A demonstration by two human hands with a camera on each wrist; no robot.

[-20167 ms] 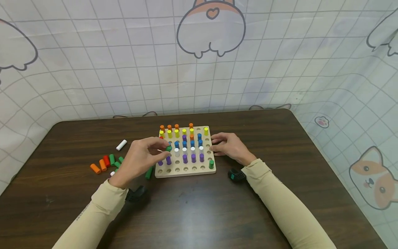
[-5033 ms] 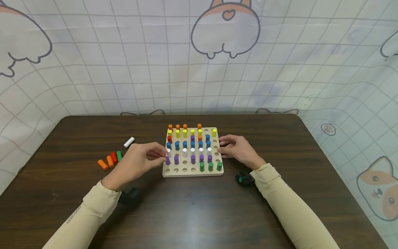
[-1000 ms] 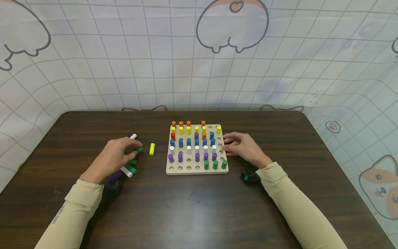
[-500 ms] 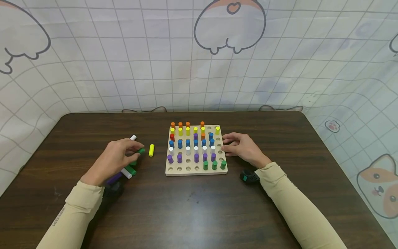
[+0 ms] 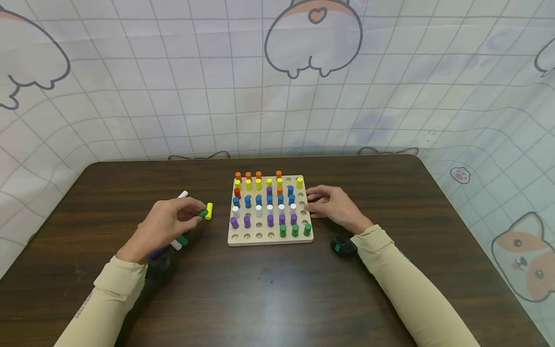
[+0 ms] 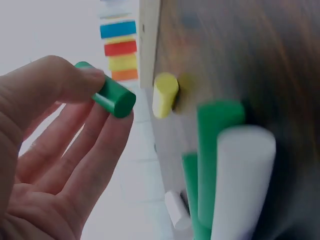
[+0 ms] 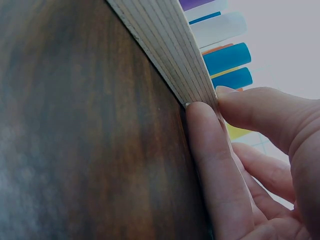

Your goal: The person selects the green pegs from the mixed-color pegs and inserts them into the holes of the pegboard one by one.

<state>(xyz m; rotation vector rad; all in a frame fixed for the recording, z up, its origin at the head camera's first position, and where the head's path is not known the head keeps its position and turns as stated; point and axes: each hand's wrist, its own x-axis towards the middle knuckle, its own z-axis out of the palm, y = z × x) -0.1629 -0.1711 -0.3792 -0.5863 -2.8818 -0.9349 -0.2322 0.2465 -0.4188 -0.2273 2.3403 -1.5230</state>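
My left hand (image 5: 166, 221) pinches a green peg (image 6: 115, 97) between thumb and fingertips, raised above the table left of the wooden pegboard (image 5: 268, 242). Beside that peg in the head view lies a loose yellow peg (image 5: 209, 211). Under the hand are more loose pegs, among them a green peg (image 6: 215, 165) and a white peg (image 6: 245, 190); the hand hides part of this pile. My right hand (image 5: 336, 207) grips the board's right edge, thumb on top and a finger against its side. Three green pegs stand at the right end of the front row, with several bare holes left of them.
Rows of purple, white, blue, yellow and orange pegs stand upright in the board, with a red peg (image 5: 237, 193) on the left. Another white peg (image 5: 183, 194) lies behind my left hand, and a purple peg (image 5: 157, 252) shows under the wrist. A patterned cloth (image 5: 195, 96) hangs behind the dark table.
Green pegs in the front row went from one to three since the oldest frame. My left hand left the board for the pile, then rose slightly rightward with a green peg. The right hand stayed.
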